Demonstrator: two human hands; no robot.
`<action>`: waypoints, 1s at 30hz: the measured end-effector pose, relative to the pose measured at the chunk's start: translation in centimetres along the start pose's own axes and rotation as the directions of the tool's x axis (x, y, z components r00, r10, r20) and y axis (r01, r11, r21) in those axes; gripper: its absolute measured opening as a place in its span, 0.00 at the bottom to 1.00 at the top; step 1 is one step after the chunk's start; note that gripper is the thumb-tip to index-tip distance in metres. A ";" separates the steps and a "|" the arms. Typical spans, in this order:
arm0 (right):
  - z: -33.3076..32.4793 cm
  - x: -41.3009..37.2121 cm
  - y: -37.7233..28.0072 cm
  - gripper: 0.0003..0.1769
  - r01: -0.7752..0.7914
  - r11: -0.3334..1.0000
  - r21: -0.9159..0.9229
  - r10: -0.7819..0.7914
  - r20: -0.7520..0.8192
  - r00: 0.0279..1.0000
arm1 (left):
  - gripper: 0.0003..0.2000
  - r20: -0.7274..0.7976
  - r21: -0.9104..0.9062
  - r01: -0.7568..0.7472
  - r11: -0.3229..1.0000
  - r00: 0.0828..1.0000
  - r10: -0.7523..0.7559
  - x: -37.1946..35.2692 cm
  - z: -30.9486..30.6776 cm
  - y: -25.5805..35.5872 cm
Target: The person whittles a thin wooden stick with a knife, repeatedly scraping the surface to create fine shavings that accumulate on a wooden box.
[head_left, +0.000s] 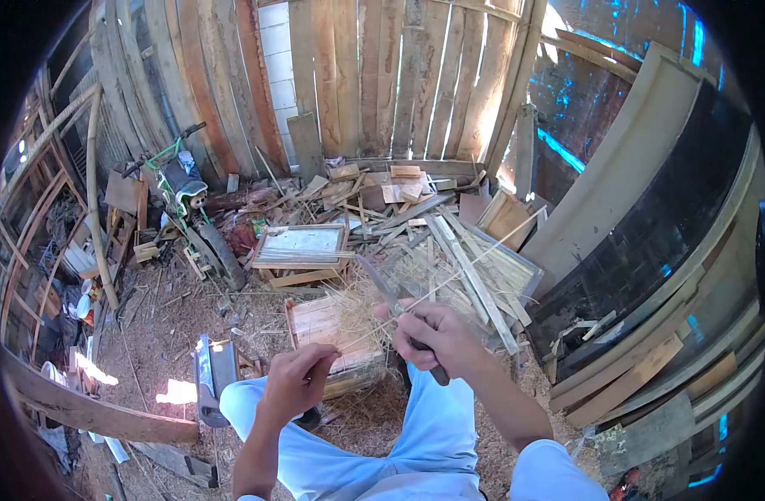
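My right hand is closed around the dark handle of a knife, its blade pointing up and away to the left. A long, thin, pale strip, like split bamboo or wood, crosses at the blade and runs out to the upper right. At the strip's near end, the fingers of my left hand are pinched together. Below the knife, fine shavings lie heaped over a wooden board between my knees. Exactly where the blade meets the strip is hidden by my right fingers.
Scrap wood is piled against the plank wall. A small green bike stands at the left. A framed panel lies ahead, long boards lean at the right, and a grey box-like object sits by my left knee.
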State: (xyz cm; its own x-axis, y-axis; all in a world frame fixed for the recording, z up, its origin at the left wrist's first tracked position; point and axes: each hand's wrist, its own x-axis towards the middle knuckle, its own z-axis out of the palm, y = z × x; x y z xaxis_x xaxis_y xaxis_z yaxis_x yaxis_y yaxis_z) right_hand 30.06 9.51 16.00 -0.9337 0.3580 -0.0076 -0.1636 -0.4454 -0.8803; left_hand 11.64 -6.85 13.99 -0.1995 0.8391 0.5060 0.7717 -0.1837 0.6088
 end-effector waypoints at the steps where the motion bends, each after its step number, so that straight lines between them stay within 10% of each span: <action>1: -0.2 -0.1 -0.2 0.19 0.003 1.000 0.000 -0.003 -0.003 1.000 | 0.05 0.041 -0.003 0.060 0.998 0.997 -0.060 0.1 -0.3 0.0; 17: -2.8 -1.8 -4.1 0.17 0.003 0.989 -0.150 -0.040 -0.241 0.970 | 0.01 0.127 -0.160 0.180 0.970 0.979 -0.161 -2.2 -2.4 -2.2; 30: -6.7 -3.5 -5.7 0.26 0.299 0.948 -0.113 -0.318 -0.419 0.850 | 0.03 0.053 -0.246 0.329 0.912 0.944 -0.326 -3.5 -3.4 -5.4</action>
State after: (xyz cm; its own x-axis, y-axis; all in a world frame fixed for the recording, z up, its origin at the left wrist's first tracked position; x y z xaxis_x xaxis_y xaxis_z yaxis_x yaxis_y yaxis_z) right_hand 36.37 16.36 17.88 -0.6081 0.7903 0.0748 -0.3984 -0.2223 -0.8898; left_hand 6.11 -10.57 11.01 -0.4078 0.8792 0.2465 0.4892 -0.0175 0.8720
